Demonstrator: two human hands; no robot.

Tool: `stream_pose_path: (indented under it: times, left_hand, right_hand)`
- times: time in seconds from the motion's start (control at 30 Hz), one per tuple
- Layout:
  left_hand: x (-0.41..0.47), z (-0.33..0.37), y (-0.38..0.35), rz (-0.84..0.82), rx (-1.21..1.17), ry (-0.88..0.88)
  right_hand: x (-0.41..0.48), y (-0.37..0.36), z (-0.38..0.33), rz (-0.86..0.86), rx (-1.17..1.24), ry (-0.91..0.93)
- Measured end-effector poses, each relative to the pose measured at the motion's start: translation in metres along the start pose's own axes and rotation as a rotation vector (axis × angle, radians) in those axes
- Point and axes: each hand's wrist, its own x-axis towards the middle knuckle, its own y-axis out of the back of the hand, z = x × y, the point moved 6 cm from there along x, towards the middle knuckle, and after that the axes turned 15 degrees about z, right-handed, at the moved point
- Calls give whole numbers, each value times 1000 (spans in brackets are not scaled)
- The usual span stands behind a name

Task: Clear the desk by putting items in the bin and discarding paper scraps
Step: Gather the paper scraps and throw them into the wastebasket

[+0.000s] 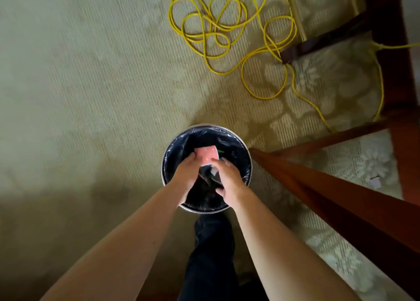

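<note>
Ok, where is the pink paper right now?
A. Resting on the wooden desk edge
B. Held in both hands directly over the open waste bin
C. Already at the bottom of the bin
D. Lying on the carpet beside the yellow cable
B: the pink paper is gripped between the left hand and right hand, above the mouth of the black-lined waste bin.

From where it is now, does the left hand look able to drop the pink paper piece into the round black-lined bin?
Probably yes: the left hand holds the pink paper piece directly above the round black-lined bin, whose mouth is open, nothing between.
</note>
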Motion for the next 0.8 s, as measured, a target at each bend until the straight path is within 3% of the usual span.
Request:
stream_pose_path:
  times: [0.07,0.13,0.4,0.8]
  left_hand:
    - [0,-8,0,0,-32,104]
    - [-7,-6,4,34,-30,93]
    - [-131,46,22,128,-169,-140]
    - [-399,133,60,138,-199,-494]
  right_hand:
    - [-4,3,1,-3,49,-47]
    - [-13,12,1,34,126,-43]
    - [-120,71,-23,175,269,293]
    - [-358,205,-42,92,471,497]
